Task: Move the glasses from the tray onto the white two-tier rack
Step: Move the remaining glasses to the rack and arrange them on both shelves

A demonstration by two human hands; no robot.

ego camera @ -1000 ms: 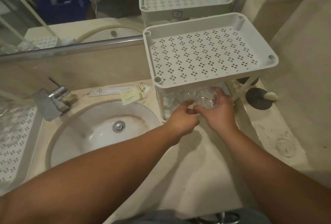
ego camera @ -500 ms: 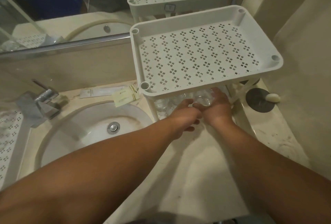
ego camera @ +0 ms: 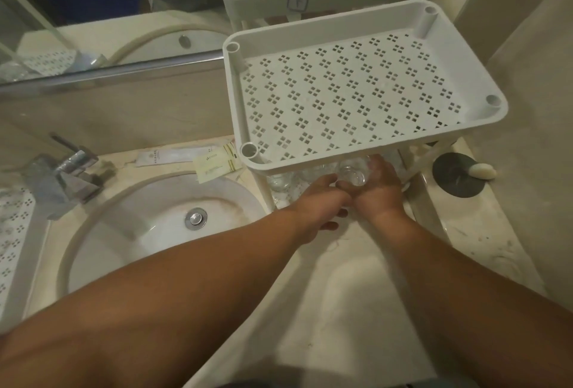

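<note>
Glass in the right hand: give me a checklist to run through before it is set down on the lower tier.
1. Right hand grips the glass: ok.
2. Left hand steadies it at the side: ok.
3. Glass is under the top tier: ok.
4. Free spot beside the other glasses: cannot tell, hidden by the top tier.
5. Glass upright: cannot tell.
</note>
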